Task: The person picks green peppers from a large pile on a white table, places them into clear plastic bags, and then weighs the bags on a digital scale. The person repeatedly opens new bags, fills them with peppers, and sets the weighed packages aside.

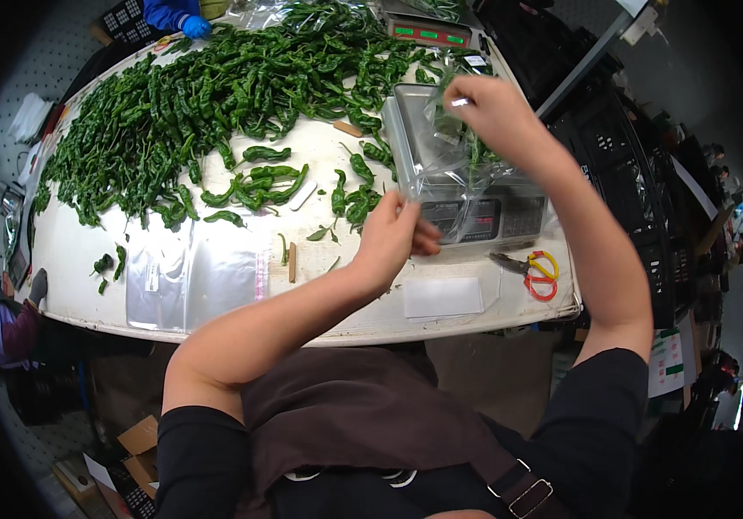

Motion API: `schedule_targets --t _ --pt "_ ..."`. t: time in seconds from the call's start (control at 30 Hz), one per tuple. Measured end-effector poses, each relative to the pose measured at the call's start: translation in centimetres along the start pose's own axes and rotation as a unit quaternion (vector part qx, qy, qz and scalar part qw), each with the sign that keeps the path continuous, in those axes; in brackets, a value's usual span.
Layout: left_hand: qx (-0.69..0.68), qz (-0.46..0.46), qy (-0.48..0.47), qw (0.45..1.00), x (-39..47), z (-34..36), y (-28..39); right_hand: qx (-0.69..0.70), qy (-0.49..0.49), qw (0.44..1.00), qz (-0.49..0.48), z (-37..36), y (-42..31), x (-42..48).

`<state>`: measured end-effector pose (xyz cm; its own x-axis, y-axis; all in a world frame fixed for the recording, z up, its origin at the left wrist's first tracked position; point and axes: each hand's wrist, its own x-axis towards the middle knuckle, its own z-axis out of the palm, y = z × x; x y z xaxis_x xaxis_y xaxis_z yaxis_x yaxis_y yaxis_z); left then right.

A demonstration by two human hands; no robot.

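Note:
Over the steel pan of a digital scale [413, 104], both my hands hold a clear plastic bag [452, 185] with green peppers in it. My left hand [391, 233] pinches one edge of the bag near the scale's front left corner. My right hand [491, 113] is closed on the bag's upper part, above the pan's right side, and is slightly blurred. A large heap of long green peppers [216, 97] covers the back and left of the white table [345, 292]. A few loose peppers [261, 185] lie nearer to me.
Snips with red and yellow handles [541, 276] lie right of white paper cards [443, 297]. Flat clear bags [196, 276] lie at the front left. A second scale [430, 32] stands at the back. A co-worker's blue-gloved hand [196, 27] touches the far edge; another person [5, 331] is at left.

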<state>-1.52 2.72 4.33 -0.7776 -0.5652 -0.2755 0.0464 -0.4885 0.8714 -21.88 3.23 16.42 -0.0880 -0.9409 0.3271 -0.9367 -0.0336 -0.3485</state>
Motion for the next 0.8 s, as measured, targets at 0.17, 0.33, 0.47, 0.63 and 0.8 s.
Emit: schedule_targets --t 0.17,0.33,0.47,0.63,0.8 --pt "0.064 -0.034 -0.029 0.997 -1.8 -2.5 -1.1 0.054 0.275 0.959 -0.047 1.4 -3.9 -9.9" --pt "0.135 0.062 0.044 0.988 -3.2 -4.5 -0.9 0.168 0.191 0.966 -0.044 6.4 -7.4 -18.4" --pt "0.259 0.259 0.126 0.922 -2.6 -6.4 -0.5 0.270 0.162 0.949 -0.003 9.3 -9.9 -19.9" --pt "0.353 0.323 0.137 0.867 -2.0 -5.4 2.1 0.350 0.130 0.928 -0.008 11.0 -11.9 -19.3" --pt "0.511 0.388 0.113 0.759 0.7 -5.1 3.5 0.299 0.174 0.936 -0.064 11.5 -13.2 -16.0"
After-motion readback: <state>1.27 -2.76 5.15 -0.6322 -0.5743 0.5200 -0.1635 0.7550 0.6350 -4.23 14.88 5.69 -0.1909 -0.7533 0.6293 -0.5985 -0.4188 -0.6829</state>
